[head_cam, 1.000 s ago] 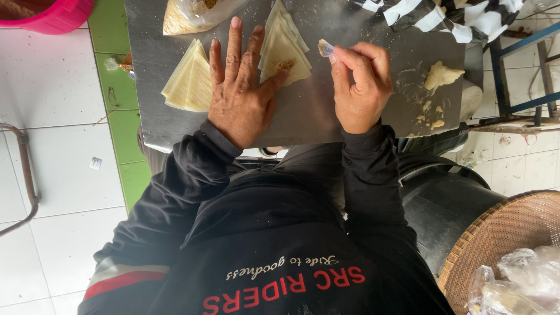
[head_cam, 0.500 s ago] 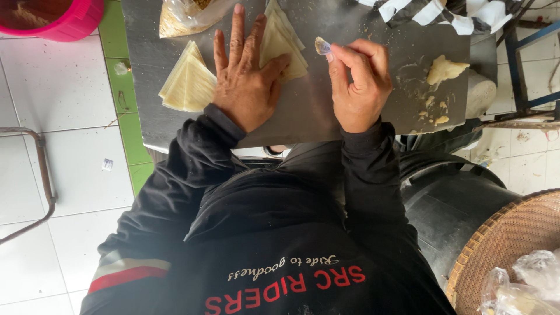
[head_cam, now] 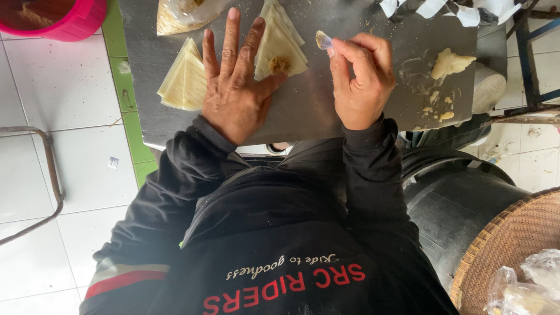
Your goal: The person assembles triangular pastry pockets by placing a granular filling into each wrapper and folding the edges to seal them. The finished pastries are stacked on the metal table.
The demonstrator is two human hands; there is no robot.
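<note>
- Left hand (head_cam: 236, 87) lies flat, fingers spread wide, on the grey metal tabletop (head_cam: 315, 111), thumb touching the pale triangular wrapper stack with a brown filling dab (head_cam: 280, 46).
- Right hand (head_cam: 361, 76), just right of that stack, pinches a small clear plastic spoon (head_cam: 322, 39).
- Second stack of plain triangular wrappers (head_cam: 184, 81) sits left of the stack.
- Yellowish dough lump (head_cam: 450, 62) is far right.

Pink bowl (head_cam: 58, 20), wicker basket (head_cam: 507, 251) cut off by edges.
</note>
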